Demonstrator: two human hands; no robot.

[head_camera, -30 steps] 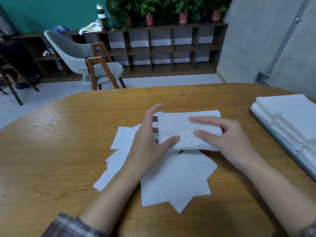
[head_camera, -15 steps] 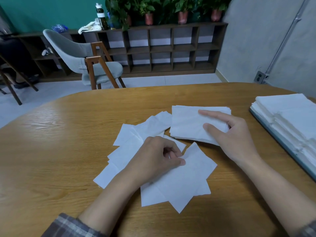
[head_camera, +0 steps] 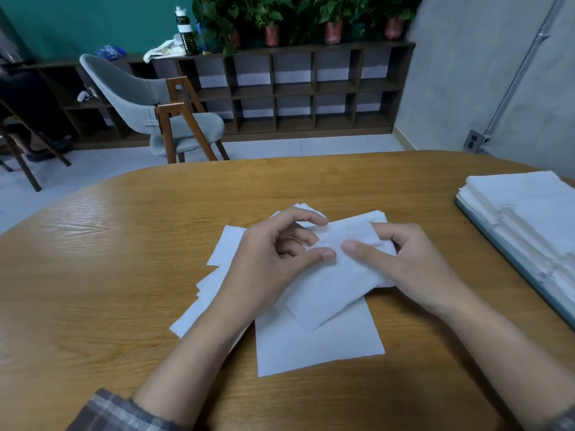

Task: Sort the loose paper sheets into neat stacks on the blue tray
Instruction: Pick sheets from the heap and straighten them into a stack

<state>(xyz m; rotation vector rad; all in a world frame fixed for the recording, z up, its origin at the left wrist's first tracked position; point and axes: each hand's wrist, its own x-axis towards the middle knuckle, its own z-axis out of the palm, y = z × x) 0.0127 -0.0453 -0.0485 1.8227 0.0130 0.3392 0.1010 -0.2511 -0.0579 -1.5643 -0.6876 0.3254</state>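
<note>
As L hand (head_camera: 270,259) pinches paper bundle (head_camera: 336,284), R hand (head_camera: 413,265) grips it too (loose sheets (head_camera: 317,346) beneath)

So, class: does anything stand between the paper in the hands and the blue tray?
Nothing visible does. Only wooden tabletop shows between the held paper and the blue tray, to the right.

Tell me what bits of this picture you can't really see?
All in the head view:
the blue tray: nearly all covered by the stacked sheets and cut off by the right edge.
the loose paper sheets: their count, partly hidden under the left hand and forearm.
the gathered sheets: how many, covered by both the left and the right hand.
the bottle label: too small to read.
</note>
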